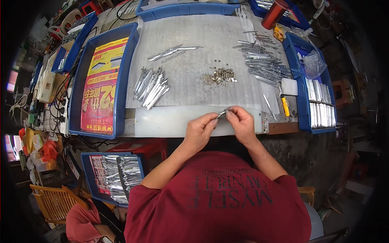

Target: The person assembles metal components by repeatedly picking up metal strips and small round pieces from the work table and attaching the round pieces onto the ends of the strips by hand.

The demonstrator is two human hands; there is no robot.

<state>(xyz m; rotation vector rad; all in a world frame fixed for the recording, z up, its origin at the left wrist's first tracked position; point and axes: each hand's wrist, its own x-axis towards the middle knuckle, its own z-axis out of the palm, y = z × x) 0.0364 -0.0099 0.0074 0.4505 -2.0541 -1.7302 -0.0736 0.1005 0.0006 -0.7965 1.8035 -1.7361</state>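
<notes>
Near the front edge of the table, my left hand point(200, 128) and my right hand point(242, 124) meet, fingers pinched around a slim, dark silvery metal piece point(221, 114). Most of that piece is hidden by my fingertips, so its exact kind is not clear. Both hands are above a pale smooth board point(162, 123). Beyond them, a heap of small brass-coloured metal bits point(223, 77) lies on the white sheet point(190, 36). Slim silvery metal pieces lie in a pile point(152, 87) at left, a few loose ones point(172, 52) behind it, and a bigger pile point(265, 62) at right.
A yellow-handled screwdriver-like tool point(285, 106) lies by a white block point(289, 87). Blue trays stand at the left point(130, 52), back point(186, 12) and right point(302, 117). A red cylinder point(274, 14) stands back right. Another blue tray point(142, 165) of metal pieces and a seated person point(83, 222) are lower left.
</notes>
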